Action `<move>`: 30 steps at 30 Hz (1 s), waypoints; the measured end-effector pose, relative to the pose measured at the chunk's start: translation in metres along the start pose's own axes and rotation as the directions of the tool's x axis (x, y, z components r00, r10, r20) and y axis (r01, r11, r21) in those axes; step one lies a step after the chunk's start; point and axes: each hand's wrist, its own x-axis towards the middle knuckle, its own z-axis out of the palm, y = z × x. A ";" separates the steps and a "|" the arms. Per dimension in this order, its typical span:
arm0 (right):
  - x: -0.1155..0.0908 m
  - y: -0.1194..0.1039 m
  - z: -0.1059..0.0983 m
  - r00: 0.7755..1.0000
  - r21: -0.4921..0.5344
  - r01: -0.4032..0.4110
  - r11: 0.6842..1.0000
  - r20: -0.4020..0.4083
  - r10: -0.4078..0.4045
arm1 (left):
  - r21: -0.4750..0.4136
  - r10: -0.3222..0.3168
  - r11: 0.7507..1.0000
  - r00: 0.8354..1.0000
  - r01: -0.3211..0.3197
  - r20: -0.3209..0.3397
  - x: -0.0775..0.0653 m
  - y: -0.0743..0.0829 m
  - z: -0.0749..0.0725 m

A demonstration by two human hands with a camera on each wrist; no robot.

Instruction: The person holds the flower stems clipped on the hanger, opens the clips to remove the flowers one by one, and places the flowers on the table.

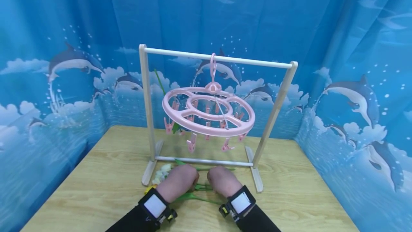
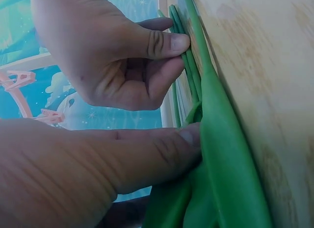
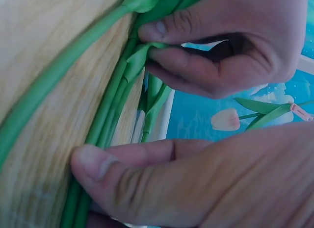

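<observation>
My left hand [image 1: 181,182] and right hand [image 1: 225,181] are side by side, low over the table, with tulip stems [image 3: 110,113] running between them. In the right wrist view, the left thumb and fingers pinch the stems where the green leaves begin. Farther along the same stems, my right hand [image 3: 142,184] grips them between thumb and fingers. One more stem with a broad leaf [image 2: 225,149] lies nearer the table surface, beside the gripped ones. White blooms [image 1: 161,174] and a yellow bloom [image 1: 150,188] show left of my left hand, partly covered by it.
A pink round clip hanger [image 1: 209,130] hangs from a white-barred wooden stand [image 1: 148,106] above the hands. A pale pink tulip [image 3: 226,119] hangs upside down from one clip [image 3: 300,112]. A blue dolphin curtain [image 1: 206,10] surrounds the wooden table [image 1: 299,196].
</observation>
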 end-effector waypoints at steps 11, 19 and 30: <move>-0.004 0.003 -0.002 0.999 0.062 0.038 0.997 -0.013 -0.037 | 0.002 0.001 1.000 1.000 -0.001 0.031 0.000 -0.004 0.001; -0.005 -0.003 -0.002 1.000 -0.006 0.018 1.000 -0.017 -0.018 | -0.044 0.018 0.999 0.999 -0.016 0.044 -0.005 -0.003 -0.013; -0.021 -0.019 -0.037 0.998 -0.001 0.041 0.999 -0.042 -0.041 | 0.069 0.109 0.991 0.994 -0.111 0.028 -0.013 0.015 -0.041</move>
